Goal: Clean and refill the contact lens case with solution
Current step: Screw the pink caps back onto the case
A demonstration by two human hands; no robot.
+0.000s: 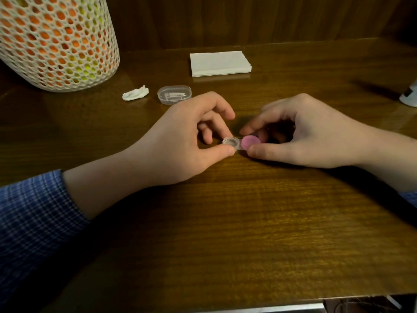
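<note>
A small clear contact lens case (232, 143) lies on the wooden table (225, 222) at the middle. Its left well is uncovered. My left hand (189, 141) pinches that left well between thumb and fingers. A pink cap (250, 141) sits on the right well, and my right hand (300, 134) grips this cap with thumb and fingertips. A white bottle (409, 96), only partly in view, stands at the right edge.
A stack of folded white tissues (220, 63) lies at the back. A crumpled tissue (135, 94) and a clear oval plastic box (174, 94) lie behind my left hand. A tall white mesh container (56, 41) with orange and green shapes inside fills the back left.
</note>
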